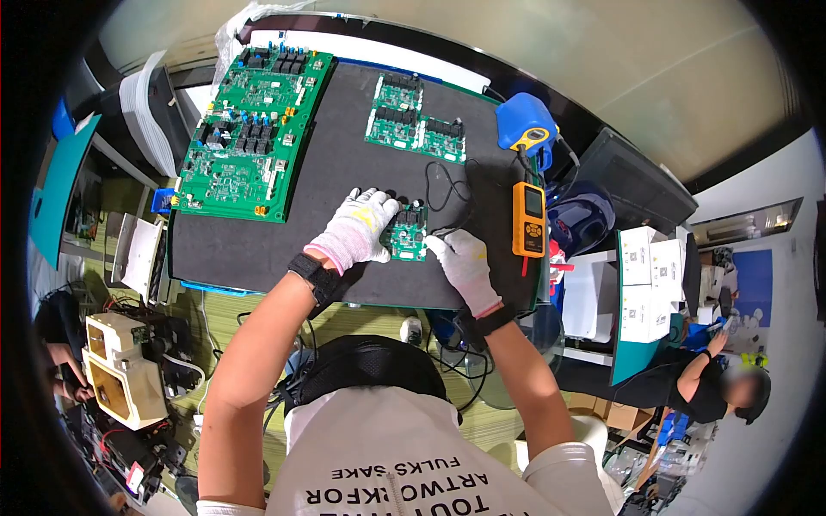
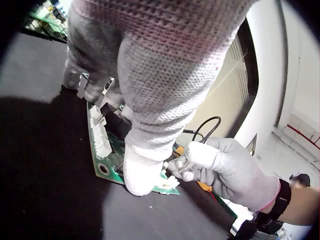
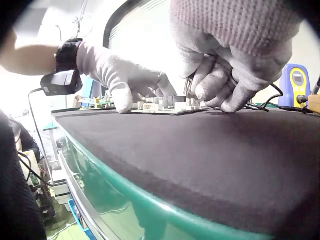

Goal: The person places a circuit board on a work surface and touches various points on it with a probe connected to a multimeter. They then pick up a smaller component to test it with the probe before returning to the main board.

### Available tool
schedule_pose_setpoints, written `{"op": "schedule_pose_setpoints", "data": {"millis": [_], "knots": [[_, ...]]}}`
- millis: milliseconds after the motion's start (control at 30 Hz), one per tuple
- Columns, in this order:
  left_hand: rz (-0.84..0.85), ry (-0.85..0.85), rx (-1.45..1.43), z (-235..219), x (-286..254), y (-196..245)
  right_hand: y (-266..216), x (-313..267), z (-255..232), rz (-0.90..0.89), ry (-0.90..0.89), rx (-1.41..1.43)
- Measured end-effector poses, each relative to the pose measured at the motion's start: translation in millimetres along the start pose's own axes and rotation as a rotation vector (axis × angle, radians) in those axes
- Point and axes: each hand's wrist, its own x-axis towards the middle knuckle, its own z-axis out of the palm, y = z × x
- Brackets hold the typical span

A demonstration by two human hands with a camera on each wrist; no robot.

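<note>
A small green circuit board (image 1: pixel 407 230) lies on the black mat (image 1: pixel 249 249) near its front edge. My gloved left hand (image 1: pixel 366 225) holds the board, thumb (image 2: pixel 140 175) pressed on the near edge and fingers (image 2: pixel 85 85) curled over the far edge. At the board's right edge, my gloved right hand (image 1: pixel 453 251) pinches a thin metal test probe (image 2: pixel 181 163). The probe's black lead (image 1: pixel 443 185) runs back to an orange multimeter (image 1: pixel 528 219). In the right wrist view the right hand (image 3: pixel 227 82) is curled close over the board (image 3: pixel 165 106), facing the left hand (image 3: pixel 125 82).
A large green circuit board (image 1: pixel 249 129) lies at the mat's far left, and several small boards (image 1: pixel 415 120) at the far middle. A blue soldering station (image 1: pixel 527 125) stands behind the multimeter. White boxes (image 1: pixel 650 275) and a seated person (image 1: pixel 714 383) are to the right.
</note>
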Motion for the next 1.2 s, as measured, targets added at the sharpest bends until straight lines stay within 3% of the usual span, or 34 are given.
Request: {"op": "schedule_pose_setpoints", "data": {"millis": [333,833,933,1200], "knots": [[-0.035,-0.006,-0.035,1,-6,10,-6,-6,-1,0.096,0.035,-0.070],[-0.034,-0.005,-0.013,-3,-3,9,6,-2,11,-0.044,0.095,-0.181],[-0.035,-0.005,-0.007,-2,-2,9,3,-4,11,0.041,0.051,-0.117],[-0.033,-0.019,-0.015,-1,0,7,1,-4,13,0.013,0.053,-0.195]]}}
